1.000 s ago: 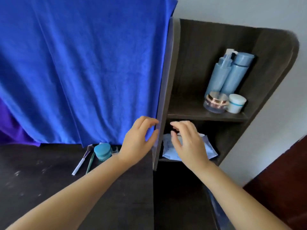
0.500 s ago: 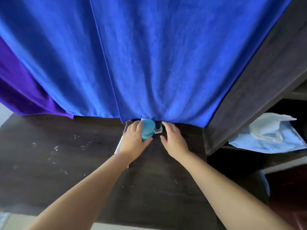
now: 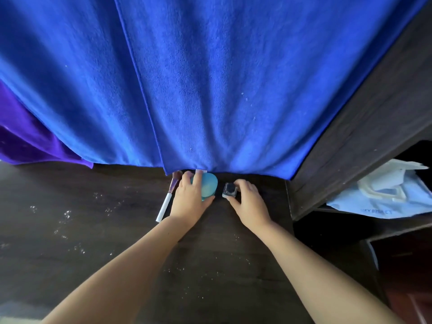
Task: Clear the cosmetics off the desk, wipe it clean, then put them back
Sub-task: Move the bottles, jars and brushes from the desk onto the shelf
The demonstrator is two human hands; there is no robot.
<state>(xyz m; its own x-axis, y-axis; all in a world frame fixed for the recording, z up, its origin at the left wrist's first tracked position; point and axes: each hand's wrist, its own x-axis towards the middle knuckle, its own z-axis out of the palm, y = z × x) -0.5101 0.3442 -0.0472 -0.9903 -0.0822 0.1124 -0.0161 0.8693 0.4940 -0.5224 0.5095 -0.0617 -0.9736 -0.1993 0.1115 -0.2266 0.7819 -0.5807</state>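
Gripping teal jar point(image 3: 208, 186) left hand point(image 3: 189, 202), square bottle point(image 3: 230, 190) right hand point(image 3: 248, 203).

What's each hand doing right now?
Left hand: closed on the teal jar.
Right hand: closed on the small dark-capped bottle.

light: soft, even | focus: sharp centre | edges: wide-angle bending, slight blur

I have one view only, from the head camera: it looks forward and steeply down onto the dark desk point(image 3: 98, 242), close to its back edge. The wide lens bows the blue cloth point(image 3: 210, 78) hanging ahead and catches the shelf unit point(image 3: 364, 146) at right.
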